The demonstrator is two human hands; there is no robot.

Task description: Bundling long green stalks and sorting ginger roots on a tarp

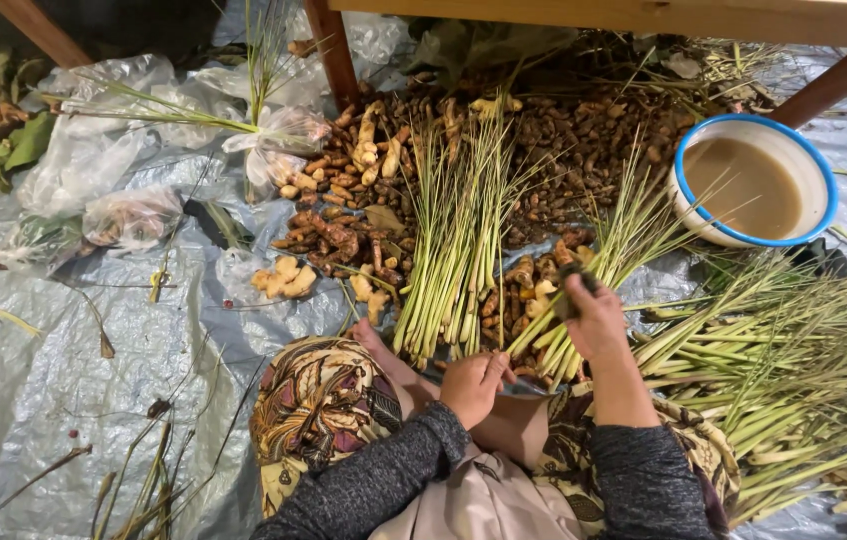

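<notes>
Lemongrass bundle point(553, 345), just left of the white bowl point(823, 165), looks light and stiff, best gripped mid-stalk where the right hand point(593, 320) clamps it; left hand point(473, 385) pinches its base

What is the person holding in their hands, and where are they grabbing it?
Both hands hold one small bunch of lemongrass stalks. The right hand grips it around the middle, and the left hand pinches the pale bottom ends.

Glossy enamel bowl point(688, 205), crinkled plastic sheet point(63, 370), fibrous lemongrass stalks point(453, 270).
</notes>
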